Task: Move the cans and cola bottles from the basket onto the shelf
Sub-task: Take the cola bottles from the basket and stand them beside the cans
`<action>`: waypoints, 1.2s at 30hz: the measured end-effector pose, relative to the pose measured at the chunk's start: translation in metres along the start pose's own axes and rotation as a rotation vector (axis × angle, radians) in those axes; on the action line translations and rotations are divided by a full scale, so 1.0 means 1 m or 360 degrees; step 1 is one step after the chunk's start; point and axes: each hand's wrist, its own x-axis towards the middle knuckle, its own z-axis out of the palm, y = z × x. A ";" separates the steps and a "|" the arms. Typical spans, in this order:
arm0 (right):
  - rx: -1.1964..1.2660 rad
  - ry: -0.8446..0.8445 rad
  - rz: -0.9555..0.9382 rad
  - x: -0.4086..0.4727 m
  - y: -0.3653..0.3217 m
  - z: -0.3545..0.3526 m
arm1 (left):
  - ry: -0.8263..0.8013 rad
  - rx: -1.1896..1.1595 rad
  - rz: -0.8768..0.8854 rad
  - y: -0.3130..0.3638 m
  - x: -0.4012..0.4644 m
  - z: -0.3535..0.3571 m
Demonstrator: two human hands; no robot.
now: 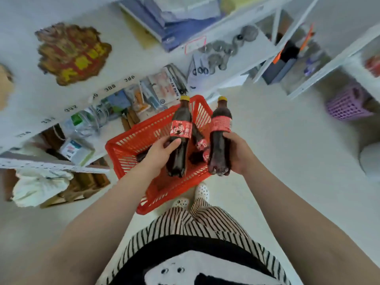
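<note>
The shelf (205, 44) rises ahead of and above both hands, white, with stationery packs and bags on its boards; a second bay stands off to the right. The red basket (127, 145) sits on the floor directly beneath the hands, just in front of the person's feet.

The left hand (158, 155) grips a cola bottle (181, 130) around its lower body, cap pointing away from the person, held over the basket. The right hand (236, 155) grips a second cola bottle (221, 132) near its base, just beyond the basket's right edge. Both hands are clenched round their bottles; the bottles are close but apart.

More bottles (200, 145) lie in the basket between and below the two hands, so the task appears part done at best.

Risks, as judged:
- Each bottle is held low on its body with the heavier length standing above the grip; a quick swing toward the shelf could tip one out of the fingers.
- The boards nearest the hands look crowded. Setting a bottle down among loose packs could knock them off or leave the bottle leaning.
- A dropped bottle would land on the basket contents or the feet.

Not determinable:
- How many bottles remain in the basket; the left hand and its bottle cover part of the floor of it.
- Whether any cans are present. None can be made out.
- Which board has free room; the view is wide, warped and blurred at the edges.
</note>
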 end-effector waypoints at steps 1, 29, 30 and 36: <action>0.0017 -0.0005 -0.0092 -0.013 -0.002 0.000 | -0.0047 -0.0046 0.0046 0.009 -0.003 0.003; 0.0728 0.0690 -0.0798 -0.351 -0.011 -0.348 | -0.0850 0.0133 -0.0121 0.092 -0.146 0.461; 0.0739 0.0689 -0.0823 -0.366 -0.012 -0.367 | -0.0847 0.0126 -0.0166 0.092 -0.154 0.484; 0.0680 0.0696 -0.0887 -0.429 -0.024 -0.454 | -0.0993 0.0140 -0.0160 0.104 -0.189 0.599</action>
